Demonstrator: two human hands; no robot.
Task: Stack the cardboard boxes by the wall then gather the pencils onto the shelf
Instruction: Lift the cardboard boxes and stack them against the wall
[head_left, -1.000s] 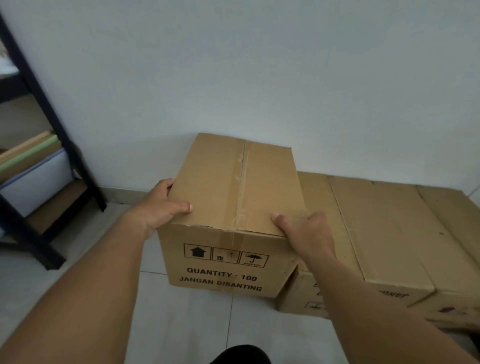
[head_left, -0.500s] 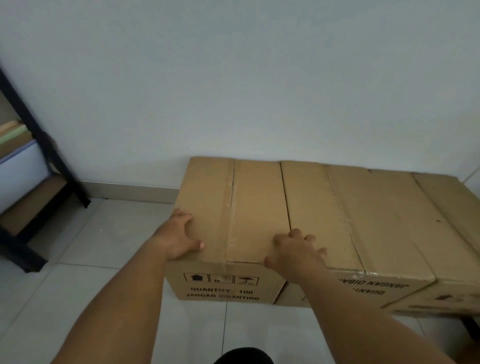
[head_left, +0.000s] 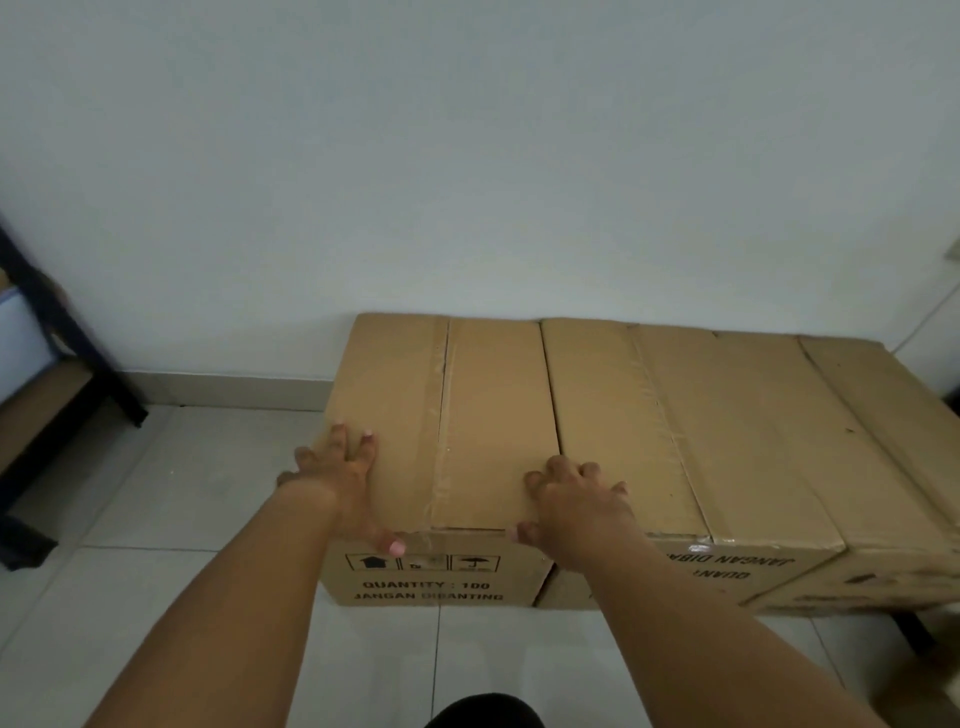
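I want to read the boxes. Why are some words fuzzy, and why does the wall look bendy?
Head view: the left box print "QUANTITY : 100" is soft but readable; the next box has upside-down print, with a spot of glare on its tape. The wide lens bends the shelf and the edges. The light is dim and even, shadows faint; the left hand and right hand look slightly blurred.

Matt cardboard box (head_left: 467, 415), glossy tape (head_left: 436, 441)
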